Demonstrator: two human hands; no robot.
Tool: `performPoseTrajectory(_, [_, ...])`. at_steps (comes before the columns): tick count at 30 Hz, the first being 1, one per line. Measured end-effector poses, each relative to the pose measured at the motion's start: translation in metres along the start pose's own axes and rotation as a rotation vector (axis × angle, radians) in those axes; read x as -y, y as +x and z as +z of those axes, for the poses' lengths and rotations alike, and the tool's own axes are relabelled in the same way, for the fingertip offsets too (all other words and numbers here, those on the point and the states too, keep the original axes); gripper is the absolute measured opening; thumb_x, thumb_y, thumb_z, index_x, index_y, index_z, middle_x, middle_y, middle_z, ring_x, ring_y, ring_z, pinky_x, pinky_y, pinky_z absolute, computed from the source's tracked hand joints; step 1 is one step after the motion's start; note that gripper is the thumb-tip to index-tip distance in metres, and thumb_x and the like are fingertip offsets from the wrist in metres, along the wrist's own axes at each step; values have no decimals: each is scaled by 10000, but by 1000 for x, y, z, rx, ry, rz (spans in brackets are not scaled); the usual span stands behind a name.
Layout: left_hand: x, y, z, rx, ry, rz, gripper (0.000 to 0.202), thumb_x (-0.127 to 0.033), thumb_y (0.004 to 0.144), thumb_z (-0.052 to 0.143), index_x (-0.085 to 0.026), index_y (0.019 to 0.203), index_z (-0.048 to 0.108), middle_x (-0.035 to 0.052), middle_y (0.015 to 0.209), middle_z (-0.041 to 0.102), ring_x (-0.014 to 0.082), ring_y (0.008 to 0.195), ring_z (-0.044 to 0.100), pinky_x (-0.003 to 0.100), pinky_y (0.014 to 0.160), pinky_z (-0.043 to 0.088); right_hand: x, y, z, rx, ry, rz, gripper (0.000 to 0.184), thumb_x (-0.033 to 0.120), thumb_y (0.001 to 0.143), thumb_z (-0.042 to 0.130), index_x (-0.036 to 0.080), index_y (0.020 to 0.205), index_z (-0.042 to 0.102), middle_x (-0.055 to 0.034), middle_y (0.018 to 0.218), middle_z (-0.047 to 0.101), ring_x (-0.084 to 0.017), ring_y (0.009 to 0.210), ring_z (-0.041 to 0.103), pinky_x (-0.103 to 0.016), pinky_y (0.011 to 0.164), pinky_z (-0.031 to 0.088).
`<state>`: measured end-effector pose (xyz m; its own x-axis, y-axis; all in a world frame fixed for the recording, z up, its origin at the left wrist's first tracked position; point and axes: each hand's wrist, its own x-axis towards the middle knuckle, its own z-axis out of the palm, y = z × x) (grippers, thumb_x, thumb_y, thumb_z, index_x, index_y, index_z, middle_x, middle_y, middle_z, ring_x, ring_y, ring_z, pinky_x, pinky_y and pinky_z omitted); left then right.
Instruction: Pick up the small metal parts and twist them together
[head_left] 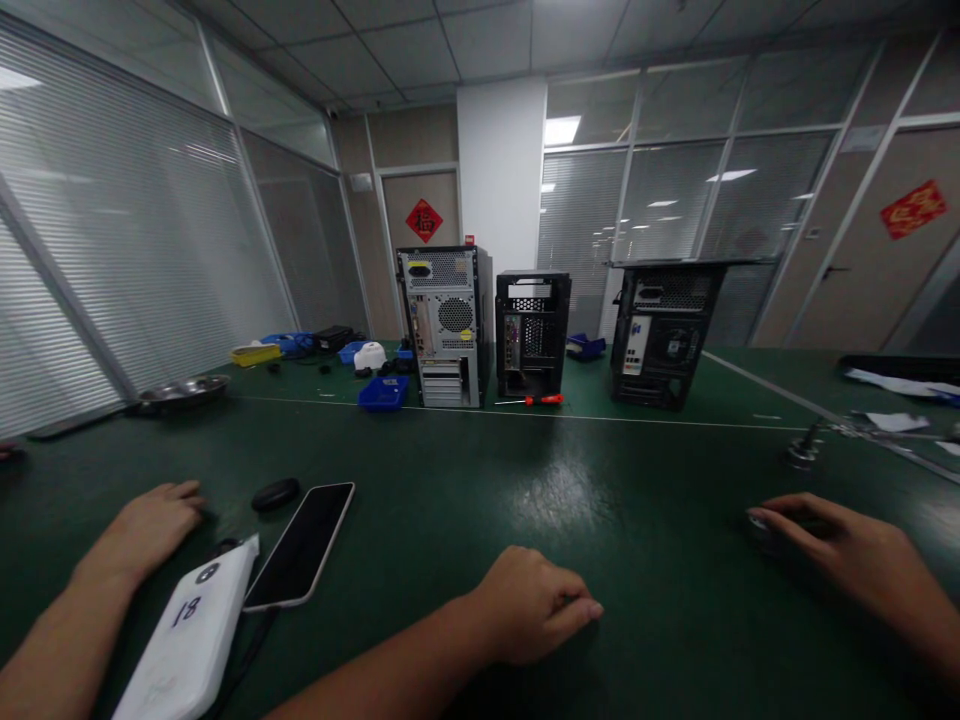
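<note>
My left hand (531, 606) rests on the green tabletop in front of me, fingers curled in and thumb forward, with nothing visible in it. To the right, my right hand (847, 550) has thumb and forefinger pinched round a small greyish piece (754, 518), too small to name. Just beyond that hand stands a dark upright post on a shiny round base (802, 455). Another person's hand (154, 525) lies on the table at the left, beside a white power bank marked 18 (187, 625). A phone (304, 545) with a dark screen and a black oval object (275, 494) lie near it.
Across the table stand a grey computer case (450, 320), a smaller black open case (532, 330) and a larger black case (660, 335). A red-handled screwdriver (544, 400), a blue tray (383, 393) and a metal bowl (184, 392) are there too. Metal rods (847, 428) lie at right.
</note>
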<state>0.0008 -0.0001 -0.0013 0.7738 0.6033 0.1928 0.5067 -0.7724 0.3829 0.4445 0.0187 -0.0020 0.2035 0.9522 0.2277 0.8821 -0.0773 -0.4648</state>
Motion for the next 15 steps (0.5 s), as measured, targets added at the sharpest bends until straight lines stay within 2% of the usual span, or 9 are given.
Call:
performPoseTrajectory(6, [1, 0, 0, -3, -15, 2, 298, -405, 1005, 515, -219, 960, 742, -10, 672, 687, 138, 628, 653, 225, 567, 363, -10, 5, 5, -6, -14, -57, 531, 706, 747, 606, 283, 1028, 760, -81, 1025, 763, -249, 810, 722, -343, 694, 530])
performPoseTrajectory(10, [2, -1, 2, -12, 0, 13, 301, -411, 1008, 509, -220, 963, 738, -9, 680, 690, 142, 644, 659, 230, 570, 360, -6, 2, 1, 29, 1, -3, 520, 696, 775, 577, 299, 1063, 751, -82, 1047, 759, -226, 825, 717, -341, 711, 501])
performPoseTrajectory(15, [3, -1, 3, -7, -2, 19, 307, -416, 1012, 498, -227, 984, 739, -10, 692, 691, 138, 639, 652, 231, 576, 365, -2, -1, -2, 25, 5, 43, 558, 694, 779, 578, 262, 1093, 742, -114, 1057, 752, -215, 808, 715, -354, 720, 488])
